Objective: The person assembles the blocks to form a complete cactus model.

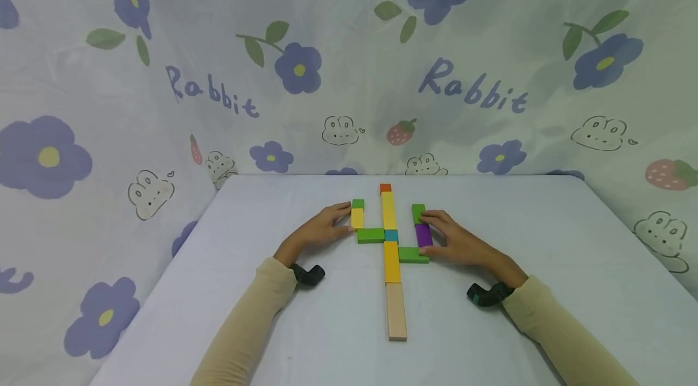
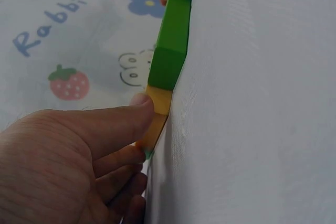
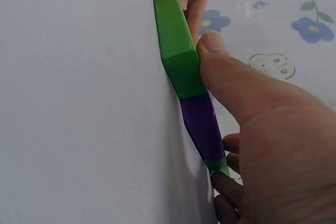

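Note:
Flat wooden blocks lie on the table in a cactus-like figure. Its left branch has a small green block (image 1: 357, 203) above a yellow block (image 1: 357, 218), beside a lying green block (image 1: 371, 236). My left hand (image 1: 323, 226) holds this upright pair between thumb and fingers, the thumb on the yellow block (image 2: 159, 99) in the left wrist view. On the right, a green block (image 1: 417, 212) and a purple block (image 1: 423, 235) stand above another green block (image 1: 412, 255). My right hand (image 1: 460, 242) spans them, its thumb by the purple block (image 3: 202, 124) and fingertips at the upper green one.
The middle column runs from an orange block (image 1: 385, 187) through a pale yellow block (image 1: 388, 210), a blue block (image 1: 391, 235) and a deeper yellow block (image 1: 391, 262) to a plain wood block (image 1: 396, 312). Behind the white table (image 1: 245, 337) hangs a rabbit-print curtain (image 1: 349, 71).

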Motion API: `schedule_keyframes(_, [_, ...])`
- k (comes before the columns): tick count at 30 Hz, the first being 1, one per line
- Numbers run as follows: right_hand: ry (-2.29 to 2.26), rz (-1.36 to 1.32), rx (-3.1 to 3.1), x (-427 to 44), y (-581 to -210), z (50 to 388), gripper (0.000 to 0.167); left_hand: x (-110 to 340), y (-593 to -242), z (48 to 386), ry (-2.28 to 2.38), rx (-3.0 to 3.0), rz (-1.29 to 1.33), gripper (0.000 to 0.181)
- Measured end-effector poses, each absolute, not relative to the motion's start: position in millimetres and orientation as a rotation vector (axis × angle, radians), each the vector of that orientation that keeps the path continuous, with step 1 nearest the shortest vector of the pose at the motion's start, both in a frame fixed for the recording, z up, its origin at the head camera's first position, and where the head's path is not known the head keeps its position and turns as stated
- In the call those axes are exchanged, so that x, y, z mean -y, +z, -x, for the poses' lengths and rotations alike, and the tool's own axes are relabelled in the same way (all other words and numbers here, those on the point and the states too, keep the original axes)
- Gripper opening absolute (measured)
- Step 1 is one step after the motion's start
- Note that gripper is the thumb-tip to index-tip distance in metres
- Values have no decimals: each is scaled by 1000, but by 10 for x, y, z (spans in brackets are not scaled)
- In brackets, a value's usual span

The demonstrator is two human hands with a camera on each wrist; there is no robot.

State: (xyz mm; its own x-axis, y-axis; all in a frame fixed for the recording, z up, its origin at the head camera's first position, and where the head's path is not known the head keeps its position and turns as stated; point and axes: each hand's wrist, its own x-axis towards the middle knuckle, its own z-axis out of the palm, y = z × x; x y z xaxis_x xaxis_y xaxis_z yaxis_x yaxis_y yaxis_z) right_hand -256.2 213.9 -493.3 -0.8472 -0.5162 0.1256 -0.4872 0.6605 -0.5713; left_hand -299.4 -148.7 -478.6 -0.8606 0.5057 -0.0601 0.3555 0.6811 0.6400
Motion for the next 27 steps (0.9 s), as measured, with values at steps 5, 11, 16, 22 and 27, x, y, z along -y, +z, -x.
schedule_keyframes(5, [-966, 847, -2793, -2128, -4926, 2548, 87, 1491, -4809, 2989, 934, -2662, -671, 68])
schedule_keyframes(11, [-974, 836, -2795, -2123, -4960, 2539, 87, 1498, -4844, 2989, 921, -2672, -680, 68])
schedule_keyframes(16, [-1009, 825, -2781, -2118, -4981, 2529, 85, 1502, -4852, 2957, 936, -2664, -694, 67])
schedule_keyframes(22, [-1150, 807, -2743, -2182, -4949, 2570, 63, 1481, -4867, 2985, 942, -2666, -654, 67])
schedule_keyframes(27, [-1256, 763, -2685, -2220, -4924, 2663, 54, 1587, -4812, 2937, 948, -2640, -593, 69])
